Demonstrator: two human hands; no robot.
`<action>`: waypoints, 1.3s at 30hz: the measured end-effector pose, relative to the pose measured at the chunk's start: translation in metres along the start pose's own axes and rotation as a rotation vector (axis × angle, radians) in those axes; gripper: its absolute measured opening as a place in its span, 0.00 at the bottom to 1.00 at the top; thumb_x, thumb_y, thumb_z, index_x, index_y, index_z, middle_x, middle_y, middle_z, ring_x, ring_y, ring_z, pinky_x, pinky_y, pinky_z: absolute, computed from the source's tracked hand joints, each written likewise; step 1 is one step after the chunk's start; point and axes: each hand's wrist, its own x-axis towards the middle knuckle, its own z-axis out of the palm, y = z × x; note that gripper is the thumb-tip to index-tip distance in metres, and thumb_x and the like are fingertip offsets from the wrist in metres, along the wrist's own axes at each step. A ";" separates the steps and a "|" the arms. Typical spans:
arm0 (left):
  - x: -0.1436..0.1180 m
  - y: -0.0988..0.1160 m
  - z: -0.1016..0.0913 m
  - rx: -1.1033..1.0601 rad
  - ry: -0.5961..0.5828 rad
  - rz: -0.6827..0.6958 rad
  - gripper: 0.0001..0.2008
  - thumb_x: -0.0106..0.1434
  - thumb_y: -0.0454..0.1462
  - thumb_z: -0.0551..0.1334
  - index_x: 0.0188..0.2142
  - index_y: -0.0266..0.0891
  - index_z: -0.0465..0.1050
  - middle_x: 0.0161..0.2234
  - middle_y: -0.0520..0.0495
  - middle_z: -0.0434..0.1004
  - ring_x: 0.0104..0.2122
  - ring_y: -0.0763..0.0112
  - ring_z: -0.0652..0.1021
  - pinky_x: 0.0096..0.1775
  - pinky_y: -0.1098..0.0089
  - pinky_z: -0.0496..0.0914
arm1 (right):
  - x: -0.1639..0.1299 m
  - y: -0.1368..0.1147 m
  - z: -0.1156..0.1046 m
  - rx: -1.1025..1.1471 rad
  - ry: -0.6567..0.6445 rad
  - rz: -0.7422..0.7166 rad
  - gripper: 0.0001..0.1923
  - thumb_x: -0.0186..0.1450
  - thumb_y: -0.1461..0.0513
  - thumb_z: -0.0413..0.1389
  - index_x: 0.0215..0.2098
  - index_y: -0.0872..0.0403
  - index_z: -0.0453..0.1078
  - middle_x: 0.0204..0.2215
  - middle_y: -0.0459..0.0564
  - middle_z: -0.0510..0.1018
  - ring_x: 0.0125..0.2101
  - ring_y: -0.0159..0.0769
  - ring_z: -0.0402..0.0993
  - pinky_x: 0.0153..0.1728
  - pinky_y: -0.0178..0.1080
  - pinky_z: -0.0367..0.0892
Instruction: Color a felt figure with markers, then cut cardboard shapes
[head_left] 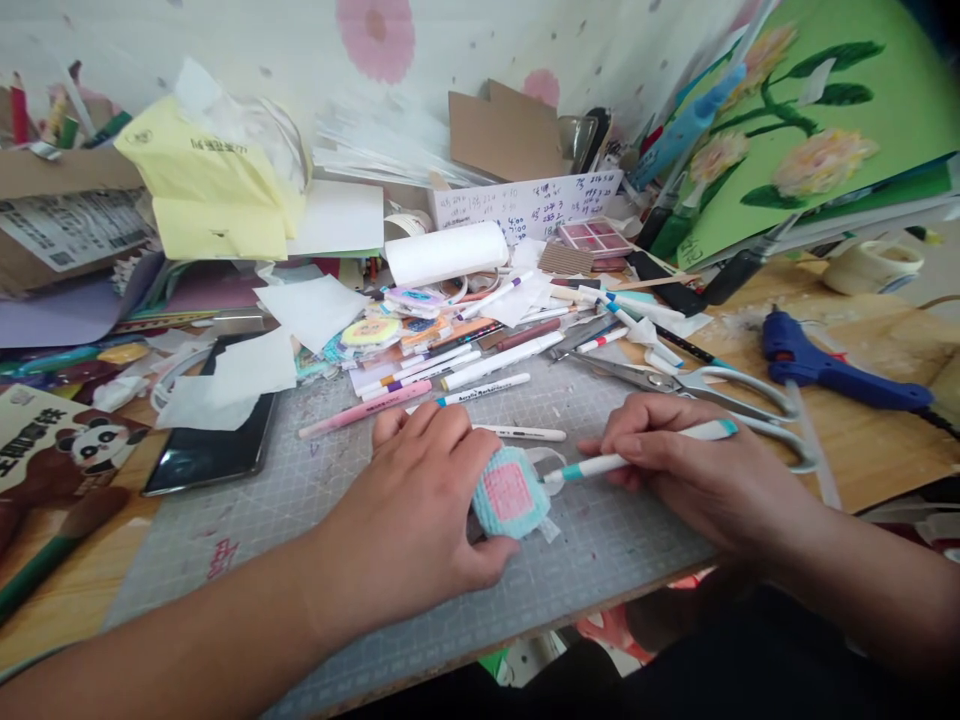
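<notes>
My left hand (pixel 435 490) is closed around a small rounded block (pixel 511 494), light blue with a pink square on its face. Its thumb presses the near side while the other fingers wrap over the far side. Clear film or tape sticks out from the block's right edge. Between thumb and fingers of my right hand (pixel 675 460) is a white marker (pixel 634 459) with teal ends, its tip pointing left, close to the block's right edge; whether they touch I cannot tell. Both hands are over a grey cutting mat (pixel 300 560).
Many markers (pixel 487 365) lie heaped behind my hands. Scissors (pixel 697 385) and a blue glue gun (pixel 832 365) are on the right. A black phone (pixel 217 440) under paper pieces and a brush (pixel 60 550) lie left. A white paper roll (pixel 448 253) stands farther back.
</notes>
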 end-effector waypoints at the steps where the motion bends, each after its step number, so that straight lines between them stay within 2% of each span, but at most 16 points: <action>1: 0.000 0.000 0.000 0.004 0.003 0.000 0.22 0.49 0.47 0.66 0.40 0.39 0.71 0.39 0.44 0.68 0.43 0.52 0.68 0.46 0.48 0.57 | 0.000 0.000 0.000 0.004 -0.016 0.000 0.07 0.55 0.63 0.62 0.19 0.52 0.73 0.14 0.41 0.72 0.19 0.30 0.65 0.42 0.41 0.66; 3: 0.000 0.000 0.001 0.010 0.008 -0.005 0.22 0.48 0.47 0.67 0.40 0.39 0.71 0.39 0.44 0.68 0.43 0.52 0.68 0.47 0.48 0.57 | -0.001 0.001 -0.001 0.002 -0.020 -0.017 0.07 0.55 0.63 0.62 0.19 0.52 0.73 0.15 0.41 0.73 0.19 0.30 0.65 0.46 0.42 0.65; 7: 0.000 -0.001 0.002 0.015 0.013 -0.002 0.22 0.48 0.47 0.67 0.40 0.40 0.71 0.39 0.44 0.69 0.43 0.52 0.69 0.46 0.48 0.58 | -0.002 0.001 -0.002 -0.008 -0.022 -0.017 0.07 0.55 0.63 0.62 0.19 0.51 0.73 0.14 0.41 0.72 0.22 0.31 0.68 0.44 0.39 0.65; 11: 0.000 -0.002 0.003 0.013 0.027 0.013 0.22 0.48 0.48 0.67 0.40 0.41 0.71 0.39 0.45 0.69 0.43 0.52 0.69 0.46 0.48 0.57 | -0.003 0.000 -0.001 0.006 0.015 -0.024 0.06 0.56 0.63 0.62 0.21 0.52 0.74 0.16 0.42 0.74 0.21 0.30 0.66 0.29 0.34 0.63; 12: 0.000 -0.002 0.003 0.012 0.027 0.013 0.22 0.48 0.48 0.67 0.40 0.41 0.71 0.39 0.45 0.69 0.43 0.52 0.69 0.46 0.48 0.57 | -0.003 0.000 -0.001 -0.002 0.016 -0.027 0.06 0.56 0.62 0.62 0.21 0.52 0.74 0.17 0.42 0.74 0.21 0.29 0.65 0.27 0.34 0.62; 15: 0.001 -0.002 0.003 0.017 0.023 0.010 0.21 0.48 0.47 0.67 0.40 0.41 0.71 0.39 0.45 0.69 0.43 0.52 0.69 0.46 0.48 0.58 | -0.004 0.000 -0.001 -0.021 -0.031 -0.018 0.08 0.56 0.64 0.60 0.19 0.52 0.72 0.15 0.41 0.72 0.21 0.30 0.65 0.35 0.36 0.64; 19: 0.001 -0.002 0.003 0.024 0.030 0.007 0.22 0.47 0.48 0.67 0.40 0.42 0.70 0.39 0.45 0.69 0.43 0.52 0.69 0.46 0.48 0.58 | -0.003 0.002 -0.002 -0.028 -0.009 -0.036 0.08 0.57 0.62 0.61 0.20 0.52 0.72 0.16 0.42 0.73 0.21 0.31 0.65 0.33 0.37 0.65; 26: 0.000 -0.002 0.003 0.009 0.021 -0.004 0.23 0.47 0.48 0.67 0.41 0.41 0.71 0.39 0.44 0.69 0.44 0.51 0.69 0.46 0.48 0.57 | -0.004 0.004 -0.004 -0.046 -0.039 -0.050 0.08 0.58 0.62 0.61 0.21 0.51 0.73 0.16 0.41 0.73 0.22 0.32 0.66 0.44 0.40 0.64; 31: 0.001 -0.002 0.003 0.004 0.016 -0.006 0.22 0.47 0.47 0.67 0.40 0.41 0.71 0.40 0.44 0.69 0.44 0.51 0.69 0.47 0.49 0.57 | -0.003 0.003 -0.003 -0.058 -0.038 -0.049 0.07 0.58 0.62 0.61 0.22 0.51 0.73 0.17 0.41 0.75 0.22 0.31 0.66 0.34 0.37 0.64; 39: 0.000 -0.001 0.001 0.011 0.015 0.001 0.21 0.48 0.47 0.67 0.40 0.41 0.70 0.39 0.45 0.69 0.43 0.52 0.69 0.46 0.49 0.58 | -0.001 0.002 -0.002 -0.037 -0.032 -0.037 0.08 0.58 0.62 0.61 0.21 0.51 0.73 0.16 0.41 0.73 0.22 0.31 0.66 0.31 0.36 0.62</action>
